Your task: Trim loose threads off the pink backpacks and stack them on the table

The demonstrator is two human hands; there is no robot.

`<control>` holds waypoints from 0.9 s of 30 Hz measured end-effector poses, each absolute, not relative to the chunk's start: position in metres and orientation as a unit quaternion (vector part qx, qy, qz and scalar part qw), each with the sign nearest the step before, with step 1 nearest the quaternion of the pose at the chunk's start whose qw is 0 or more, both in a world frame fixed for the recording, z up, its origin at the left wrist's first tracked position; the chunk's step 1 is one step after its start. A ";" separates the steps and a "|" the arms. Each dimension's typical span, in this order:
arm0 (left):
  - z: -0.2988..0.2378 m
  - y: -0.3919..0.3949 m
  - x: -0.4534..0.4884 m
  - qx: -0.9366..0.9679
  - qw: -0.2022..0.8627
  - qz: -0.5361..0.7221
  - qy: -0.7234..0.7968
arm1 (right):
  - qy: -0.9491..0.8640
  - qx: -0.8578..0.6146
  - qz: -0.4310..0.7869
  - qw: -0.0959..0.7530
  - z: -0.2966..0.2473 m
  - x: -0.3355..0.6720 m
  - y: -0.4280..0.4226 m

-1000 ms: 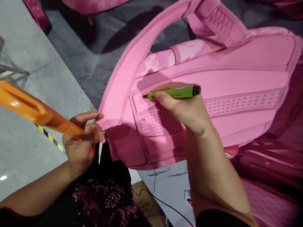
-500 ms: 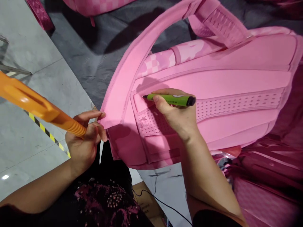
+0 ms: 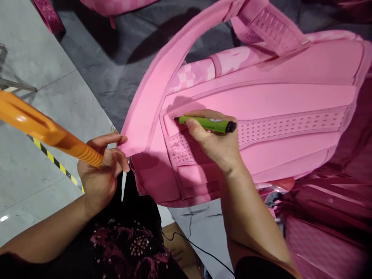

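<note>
A pink backpack (image 3: pixel 290 97) lies on its front, its padded back panel facing up. Against that panel, near its left end, my right hand (image 3: pixel 217 141) grips a green marker pen (image 3: pixel 209 124). The dark tip is at the pink fabric; whether it touches I cannot tell. My left hand (image 3: pixel 100 170) is closed around the ribbed end of an orange plastic tool (image 3: pixel 49 128), whose kind does not show. Its fingertips are at the lower end of the shoulder strap (image 3: pixel 151 100). Below these fingers hangs a thin white strip (image 3: pixel 123 186).
Dark grey sheeting (image 3: pixel 107 83) lies under the backpack. Another pink bag (image 3: pixel 119 6) is at the top edge, and plastic-wrapped pink bags (image 3: pixel 325 236) are at lower right. Black-and-yellow tape (image 3: pixel 55 161) marks the tiled floor. A black cable (image 3: pixel 203 252) runs past a cardboard box (image 3: pixel 181 248).
Both hands, the pen and the orange tool appear slightly further left, along with the backpack, as the view shifts a little. Both grips are the same.
</note>
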State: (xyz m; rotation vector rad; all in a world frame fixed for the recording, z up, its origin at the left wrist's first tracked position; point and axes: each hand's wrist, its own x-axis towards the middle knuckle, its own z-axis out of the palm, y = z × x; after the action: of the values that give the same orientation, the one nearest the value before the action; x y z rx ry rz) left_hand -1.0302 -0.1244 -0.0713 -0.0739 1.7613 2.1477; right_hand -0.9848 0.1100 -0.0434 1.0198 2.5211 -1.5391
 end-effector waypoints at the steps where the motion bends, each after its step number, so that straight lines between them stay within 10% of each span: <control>1: -0.072 -0.125 -1.030 -0.027 0.181 0.761 0.623 | 0.806 0.324 -0.495 0.016 -0.044 -0.985 0.110; 27: -0.073 -0.130 -1.033 -0.039 0.184 0.769 0.611 | 0.792 0.314 -0.523 -0.030 -0.053 -0.978 0.119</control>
State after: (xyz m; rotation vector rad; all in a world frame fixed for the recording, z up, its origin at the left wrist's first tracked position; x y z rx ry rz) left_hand -1.0335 -0.1298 -0.0734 -0.1096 1.7231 2.1677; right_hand -0.9778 0.1195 -0.0526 1.0044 2.5375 -1.6747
